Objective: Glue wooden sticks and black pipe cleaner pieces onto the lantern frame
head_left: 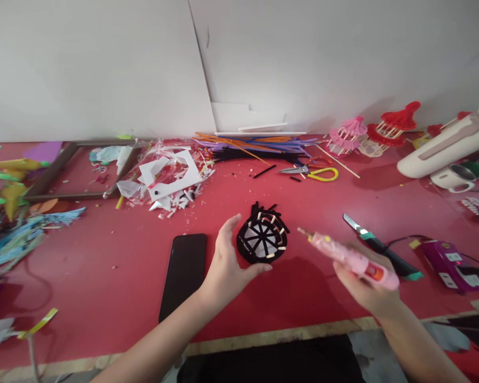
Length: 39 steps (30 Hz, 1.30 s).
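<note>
A small round black craft piece (262,238) lies on the red tabletop (135,213), with black spokes over a white base and short pale sticks standing around its rim. My left hand (228,260) curves beside its left and near edges, thumb and fingers apart; whether it touches the piece I cannot tell. In my right hand (367,282) is a pink hot glue gun (351,258), its nozzle pointing left toward the black piece and apart from it. A black phone (183,271) rests left of my left hand.
A utility knife (383,247) and a purple power strip (451,263) lie at the right. Yellow-handled scissors (321,174) sit behind, near a pile of pipe cleaners (259,146). White scraps (171,181) cover the back left. Pink (347,135) and red (395,125) models, plus a mug (453,176), stand back right.
</note>
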Each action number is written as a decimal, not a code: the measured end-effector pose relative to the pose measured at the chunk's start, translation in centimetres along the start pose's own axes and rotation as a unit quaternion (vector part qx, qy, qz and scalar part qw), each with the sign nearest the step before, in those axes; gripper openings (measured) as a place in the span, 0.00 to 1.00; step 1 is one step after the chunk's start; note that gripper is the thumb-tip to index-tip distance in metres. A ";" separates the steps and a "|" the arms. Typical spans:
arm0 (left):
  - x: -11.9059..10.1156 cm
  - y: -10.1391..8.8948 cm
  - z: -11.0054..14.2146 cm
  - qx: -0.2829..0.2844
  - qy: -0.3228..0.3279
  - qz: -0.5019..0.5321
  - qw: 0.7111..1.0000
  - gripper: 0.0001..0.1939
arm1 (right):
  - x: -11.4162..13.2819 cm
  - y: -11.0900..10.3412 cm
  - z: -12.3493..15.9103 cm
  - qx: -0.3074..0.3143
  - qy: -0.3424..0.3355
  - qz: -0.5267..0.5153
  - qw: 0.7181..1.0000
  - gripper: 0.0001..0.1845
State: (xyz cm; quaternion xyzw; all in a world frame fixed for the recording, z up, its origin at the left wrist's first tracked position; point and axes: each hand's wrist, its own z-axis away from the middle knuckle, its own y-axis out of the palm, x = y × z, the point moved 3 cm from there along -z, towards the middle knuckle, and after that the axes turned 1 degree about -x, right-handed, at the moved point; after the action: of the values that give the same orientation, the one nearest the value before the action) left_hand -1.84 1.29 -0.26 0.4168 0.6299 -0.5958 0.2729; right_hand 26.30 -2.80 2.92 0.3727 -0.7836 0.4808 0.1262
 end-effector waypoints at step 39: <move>0.9 0.6 -0.3 0.003 -0.035 0.044 0.998 0.40 | 4.6 1.5 -0.9 0.019 -0.071 -0.004 0.997 0.10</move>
State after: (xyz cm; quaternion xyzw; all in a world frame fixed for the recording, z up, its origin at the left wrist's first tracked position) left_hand -1.71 1.78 -1.32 0.4239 0.5987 -0.5997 0.3198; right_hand 21.96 -3.81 4.94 0.4109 -0.7800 0.4675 0.0649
